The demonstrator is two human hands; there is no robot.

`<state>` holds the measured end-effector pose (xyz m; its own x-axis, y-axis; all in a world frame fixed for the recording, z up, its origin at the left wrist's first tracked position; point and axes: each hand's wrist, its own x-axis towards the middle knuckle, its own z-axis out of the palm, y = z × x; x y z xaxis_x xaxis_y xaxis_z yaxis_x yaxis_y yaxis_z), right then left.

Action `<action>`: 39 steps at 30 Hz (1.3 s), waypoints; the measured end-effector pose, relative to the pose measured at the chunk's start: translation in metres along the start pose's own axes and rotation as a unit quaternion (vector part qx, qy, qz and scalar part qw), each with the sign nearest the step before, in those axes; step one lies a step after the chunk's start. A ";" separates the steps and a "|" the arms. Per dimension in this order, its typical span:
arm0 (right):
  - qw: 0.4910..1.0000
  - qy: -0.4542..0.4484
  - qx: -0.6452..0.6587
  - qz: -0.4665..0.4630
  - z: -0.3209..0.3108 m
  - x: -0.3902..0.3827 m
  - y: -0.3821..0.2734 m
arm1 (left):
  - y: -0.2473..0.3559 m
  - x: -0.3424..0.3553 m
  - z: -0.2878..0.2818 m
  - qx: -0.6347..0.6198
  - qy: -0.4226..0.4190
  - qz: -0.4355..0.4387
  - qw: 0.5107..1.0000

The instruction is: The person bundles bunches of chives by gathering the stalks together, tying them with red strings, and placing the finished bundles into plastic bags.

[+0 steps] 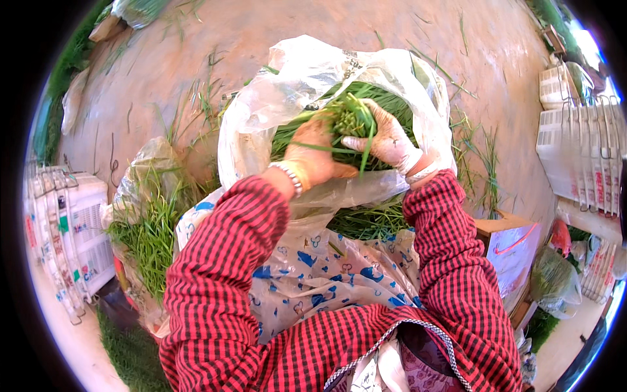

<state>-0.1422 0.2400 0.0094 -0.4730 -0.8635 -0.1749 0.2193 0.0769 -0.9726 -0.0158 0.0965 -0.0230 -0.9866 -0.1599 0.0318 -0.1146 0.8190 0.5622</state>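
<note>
Scattered green stalks point(473, 153) strewn over the bare earthen ground point(274, 39). At far left, white crates point(72, 228) stacked on edge; more white crates point(581, 150) at right, a cardboard box point(506, 245) with pink-trimmed bag below them. Second clear bag of greens point(147, 228) lying left of the knees. Both hands reaching forward into an open clear plastic bag point(307, 72): left hand point(313, 153) closed round a bunch of green stalks point(349, 117), gloved right hand point(388, 140) curled around the same bunch from the other side, over the bag's middle.
</note>
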 end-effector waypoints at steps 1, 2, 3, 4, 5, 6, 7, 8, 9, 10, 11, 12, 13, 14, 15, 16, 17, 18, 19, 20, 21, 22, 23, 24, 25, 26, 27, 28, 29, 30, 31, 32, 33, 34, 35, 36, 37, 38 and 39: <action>0.995 0.000 -0.098 -0.030 0.000 0.001 0.007 | 0.004 0.007 0.007 0.002 -0.012 -0.016 1.000; 0.989 0.000 -0.141 -0.038 0.004 -0.002 0.001 | 0.009 0.011 0.011 0.003 -0.022 -0.036 0.999; 0.992 0.020 -0.119 -0.034 0.000 -0.008 0.003 | 0.018 0.012 0.013 0.002 -0.014 -0.037 0.999; 0.994 0.040 -0.097 -0.029 -0.003 -0.014 0.005 | 0.030 0.014 0.009 -0.001 -0.006 -0.039 0.999; 0.994 0.052 -0.099 -0.017 -0.008 -0.023 0.005 | 0.042 0.014 0.004 -0.004 -0.036 -0.042 0.998; 0.997 0.054 -0.046 0.030 -0.004 -0.030 -0.008 | 0.052 0.013 -0.005 -0.007 -0.066 -0.048 0.997; 0.983 0.060 -0.169 0.024 0.012 -0.036 -0.037 | 0.049 0.004 -0.001 -0.067 0.008 -0.026 0.997; 0.974 0.075 -0.215 -0.006 0.011 -0.047 -0.044 | 0.057 0.003 0.005 0.003 0.029 -0.001 1.000; 0.962 0.088 -0.256 -0.036 0.011 -0.054 -0.048 | 0.065 0.001 -0.003 -0.071 0.092 0.025 0.993; 0.966 0.106 -0.200 -0.127 0.016 -0.060 -0.048 | 0.076 0.000 -0.016 -0.148 0.151 0.056 0.976; 0.956 0.135 -0.195 -0.171 0.019 -0.073 -0.054 | 0.087 0.001 -0.020 -0.145 0.200 0.101 0.964; 0.947 0.153 -0.184 -0.215 0.034 -0.083 -0.070 | 0.094 -0.001 -0.028 -0.135 0.253 0.139 0.948; 0.938 0.155 -0.187 -0.248 0.041 -0.094 -0.091 | 0.109 -0.004 -0.042 -0.150 0.283 0.165 0.933; 0.927 0.158 -0.190 -0.283 0.044 -0.109 -0.112 | 0.131 -0.009 -0.061 -0.164 0.313 0.195 0.915; 0.913 0.208 -0.132 -0.325 0.046 -0.132 -0.122 | 0.153 -0.012 -0.074 -0.178 0.350 0.223 0.892; 0.893 0.259 -0.070 -0.363 0.047 -0.150 -0.131 | 0.172 -0.013 -0.083 -0.192 0.383 0.250 0.868; 0.879 0.266 -0.062 -0.392 0.046 -0.159 -0.139 | 0.186 -0.014 -0.086 -0.213 0.410 0.263 0.847; 0.860 0.279 -0.061 -0.424 0.042 -0.171 -0.152 | 0.202 -0.015 -0.088 -0.240 0.435 0.283 0.821; 0.840 0.294 -0.057 -0.453 0.036 -0.182 -0.160 | 0.212 -0.018 -0.084 -0.305 0.403 0.276 0.818; 0.840 0.320 -0.075 -0.431 0.036 -0.190 -0.158 | 0.222 -0.021 -0.081 -0.371 0.374 0.267 0.807; 0.828 0.362 -0.114 -0.412 0.033 -0.211 -0.164 | 0.245 -0.019 -0.078 -0.454 0.335 0.271 0.780; 0.835 0.374 -0.116 -0.386 0.032 -0.212 -0.155 | 0.240 -0.027 -0.070 -0.513 0.266 0.221 0.786; 0.859 0.355 -0.245 -0.276 -0.009 -0.234 -0.129 | 0.241 -0.033 -0.061 -0.579 0.239 0.176 0.760; 0.882 0.318 -0.289 -0.195 -0.008 -0.245 -0.121 | 0.243 -0.036 -0.045 -0.643 0.203 0.132 0.727; 0.895 0.269 -0.338 -0.115 0.011 -0.247 -0.119 | 0.248 -0.037 -0.027 -0.768 0.162 0.076 0.615; 0.927 0.204 -0.306 -0.073 0.037 -0.253 -0.112 | 0.254 -0.039 -0.008 -0.867 0.115 0.015 0.484; 0.939 0.217 -0.258 -0.062 0.041 -0.270 -0.092 | 0.258 -0.046 0.005 -0.914 0.058 -0.034 0.399; 0.952 0.222 -0.203 -0.054 0.038 -0.287 -0.064 | 0.257 -0.054 0.025 -0.938 0.019 -0.065 0.339; 0.956 0.215 -0.196 0.047 0.031 -0.307 -0.051 | 0.255 -0.063 0.056 -0.928 -0.032 -0.141 0.343; 0.950 0.201 -0.183 0.152 0.020 -0.328 -0.046 | 0.260 -0.072 0.093 -0.929 -0.100 -0.213 0.286; 0.947 0.133 -0.228 0.184 0.006 -0.343 -0.044 | 0.271 -0.084 0.122 -0.922 -0.124 -0.260 0.257; 0.942 0.072 -0.251 0.210 -0.003 -0.345 -0.040 | 0.269 -0.097 0.168 -0.914 -0.153 -0.288 0.242; 0.932 0.061 -0.153 0.322 -0.014 -0.350 -0.037 | 0.272 -0.111 0.186 -0.900 -0.200 -0.314 0.228; 0.906 0.045 -0.051 0.419 -0.025 -0.353 -0.037 | 0.270 -0.126 0.199 -0.883 -0.241 -0.337 0.219; 0.882 0.025 -0.080 0.464 -0.037 -0.352 -0.033 | 0.269 -0.135 0.215 -0.884 -0.267 -0.328 0.200; 0.852 0.006 -0.071 0.519 -0.036 -0.341 -0.031 | 0.261 -0.148 0.230 -0.883 -0.291 -0.321 0.182; 0.809 -0.022 -0.064 0.584 -0.053 -0.335 -0.025 | 0.260 -0.151 0.231 -0.858 -0.326 -0.349 0.188; 0.753 -0.056 -0.057 0.653 -0.071 -0.319 -0.012 | 0.254 -0.153 0.253 -0.843 -0.339 -0.368 0.198; 0.741 -0.085 -0.075 0.661 -0.085 -0.307 0.006 | 0.249 -0.151 0.254 -0.830 -0.338 -0.394 0.203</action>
<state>-0.0680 0.5479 0.0442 0.1890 -0.0327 -0.9814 0.2926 0.9559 0.0245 0.0755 0.4641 -0.0977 -0.5925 0.6909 -0.4142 -0.6240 -0.7188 -0.3064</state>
